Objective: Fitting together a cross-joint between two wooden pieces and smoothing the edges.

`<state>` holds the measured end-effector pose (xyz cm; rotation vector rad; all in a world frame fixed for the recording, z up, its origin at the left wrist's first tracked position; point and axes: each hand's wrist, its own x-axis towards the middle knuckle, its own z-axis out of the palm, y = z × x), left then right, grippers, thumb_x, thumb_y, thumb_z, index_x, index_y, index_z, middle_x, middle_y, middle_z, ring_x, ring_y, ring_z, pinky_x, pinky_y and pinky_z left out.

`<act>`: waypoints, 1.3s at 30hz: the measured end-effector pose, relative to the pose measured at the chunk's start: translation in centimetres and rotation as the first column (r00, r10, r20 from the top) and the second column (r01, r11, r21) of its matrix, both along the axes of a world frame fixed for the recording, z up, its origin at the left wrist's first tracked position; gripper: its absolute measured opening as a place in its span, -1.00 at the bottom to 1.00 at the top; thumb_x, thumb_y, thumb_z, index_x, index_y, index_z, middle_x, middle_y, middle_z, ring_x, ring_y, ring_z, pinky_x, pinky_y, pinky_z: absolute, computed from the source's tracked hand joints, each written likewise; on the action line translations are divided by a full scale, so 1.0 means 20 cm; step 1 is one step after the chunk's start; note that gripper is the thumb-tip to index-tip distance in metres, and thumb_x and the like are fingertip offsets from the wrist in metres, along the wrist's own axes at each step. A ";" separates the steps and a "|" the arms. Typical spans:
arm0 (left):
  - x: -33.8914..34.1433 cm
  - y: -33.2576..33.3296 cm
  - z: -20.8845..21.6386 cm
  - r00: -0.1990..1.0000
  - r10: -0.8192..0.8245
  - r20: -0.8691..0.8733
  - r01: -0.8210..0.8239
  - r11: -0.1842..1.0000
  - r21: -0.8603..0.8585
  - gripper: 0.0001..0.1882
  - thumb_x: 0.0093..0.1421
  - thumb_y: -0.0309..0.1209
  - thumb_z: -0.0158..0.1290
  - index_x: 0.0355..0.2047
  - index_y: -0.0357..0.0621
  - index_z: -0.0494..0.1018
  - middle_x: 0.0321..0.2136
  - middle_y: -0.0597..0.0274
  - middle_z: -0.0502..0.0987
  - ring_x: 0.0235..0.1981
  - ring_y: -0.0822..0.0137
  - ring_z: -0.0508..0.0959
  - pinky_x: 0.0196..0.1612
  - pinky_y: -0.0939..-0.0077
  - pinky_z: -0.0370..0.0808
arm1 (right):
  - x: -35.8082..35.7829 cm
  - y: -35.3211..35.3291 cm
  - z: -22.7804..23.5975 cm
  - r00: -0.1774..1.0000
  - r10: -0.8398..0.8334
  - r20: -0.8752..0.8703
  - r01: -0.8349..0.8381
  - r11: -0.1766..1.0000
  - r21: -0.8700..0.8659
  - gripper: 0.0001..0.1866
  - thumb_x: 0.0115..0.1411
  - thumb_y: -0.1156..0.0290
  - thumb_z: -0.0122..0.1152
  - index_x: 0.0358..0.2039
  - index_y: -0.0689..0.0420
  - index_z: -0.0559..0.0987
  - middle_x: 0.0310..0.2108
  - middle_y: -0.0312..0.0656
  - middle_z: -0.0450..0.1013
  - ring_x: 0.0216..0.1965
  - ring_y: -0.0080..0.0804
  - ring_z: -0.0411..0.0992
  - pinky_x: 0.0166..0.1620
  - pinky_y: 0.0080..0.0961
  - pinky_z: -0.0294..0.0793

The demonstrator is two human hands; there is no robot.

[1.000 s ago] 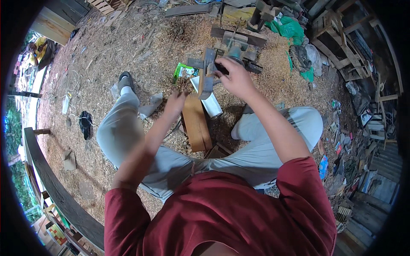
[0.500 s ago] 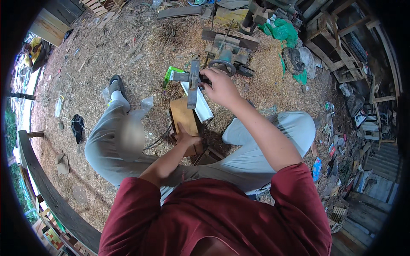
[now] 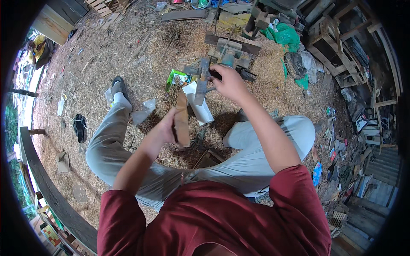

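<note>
In the head view, the left hand (image 3: 164, 127) is gripping a brown wood block (image 3: 183, 123), just left of the middle of the frame. Higher up and to the right, the right hand (image 3: 231, 83) is bending its fingers beside a gray bar (image 3: 200, 92); I cannot tell if they are squeezing it. A white piece (image 3: 204, 113) is lying partly behind the bar. A green packet (image 3: 172, 78) is lying to its upper left.

My shirt (image 3: 230, 217): plain deep red
My trousers (image 3: 106, 145): pale grey
Wood I hold (image 3: 182, 123): tan-brown
Channel (image 3: 201, 112), twelve o'clock: white
Bag (image 3: 285, 36), one o'clock: bright green
</note>
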<state>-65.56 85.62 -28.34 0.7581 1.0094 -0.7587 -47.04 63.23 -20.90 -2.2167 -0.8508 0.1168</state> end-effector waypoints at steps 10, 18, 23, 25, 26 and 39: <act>-0.14 0.15 -0.14 0.990 0.107 0.090 -0.098 0.991 -0.094 -0.24 0.20 0.33 0.07 0.26 0.16 0.47 0.10 0.09 0.58 0.06 0.02 0.57 0.18 -0.22 0.42 | -0.11 0.09 -0.25 0.949 0.102 -0.297 -0.165 0.967 -0.194 -0.76 0.30 0.31 0.28 -0.13 0.18 0.65 -0.21 0.12 0.61 -0.15 0.15 0.58 -0.09 -0.07 0.53; -0.07 0.11 0.05 0.990 0.107 0.089 -0.108 0.994 0.008 -0.01 0.14 0.63 -0.17 0.24 0.16 0.48 0.07 0.11 0.55 0.04 0.13 0.54 0.06 -0.02 0.47 | -0.11 0.14 -0.40 0.905 0.168 -0.391 -0.261 0.945 -0.199 -0.69 0.32 0.21 0.33 -0.12 0.22 0.64 -0.23 0.14 0.60 -0.16 0.14 0.57 -0.09 -0.09 0.52; -0.08 0.06 0.05 0.953 0.133 0.272 -0.149 0.988 0.041 0.15 0.05 0.75 -0.31 0.34 0.17 0.38 0.25 0.13 0.45 0.22 0.04 0.44 0.25 -0.32 0.29 | -0.10 0.18 -0.39 0.900 0.150 -0.409 -0.245 0.950 -0.191 -0.68 0.35 0.20 0.32 -0.10 0.22 0.64 -0.22 0.15 0.60 -0.14 0.13 0.57 -0.07 -0.10 0.51; -0.09 0.04 0.07 0.950 0.106 0.292 -0.127 0.990 0.055 0.12 0.08 0.72 -0.23 0.32 0.12 0.39 0.19 0.14 0.48 0.18 0.11 0.46 0.23 -0.20 0.32 | -0.09 0.19 -0.37 0.894 0.100 -0.436 -0.230 0.939 -0.257 -0.69 0.36 0.23 0.32 -0.10 0.23 0.64 -0.21 0.15 0.60 -0.15 0.09 0.58 -0.07 -0.13 0.52; -0.10 0.04 0.03 0.951 0.108 0.291 -0.129 0.990 0.055 0.12 0.08 0.72 -0.23 0.32 0.12 0.39 0.19 0.14 0.48 0.18 0.11 0.46 0.23 -0.20 0.32 | -0.09 0.20 -0.37 0.894 0.102 -0.437 -0.232 0.938 -0.257 -0.69 0.36 0.23 0.32 -0.10 0.23 0.64 -0.21 0.15 0.60 -0.15 0.09 0.58 -0.07 -0.13 0.52; -0.16 -0.14 -0.07 0.823 -0.044 0.567 -0.119 0.962 0.247 0.03 0.37 0.31 -0.02 0.58 0.00 -0.16 0.49 0.10 0.12 0.47 0.16 0.15 0.44 0.12 0.17 | -0.04 0.14 -0.47 0.869 0.234 -0.436 -0.328 0.932 -0.152 -0.71 0.32 0.26 0.37 -0.12 0.24 0.64 -0.29 0.09 0.61 -0.27 -0.09 0.57 -0.15 -0.23 0.50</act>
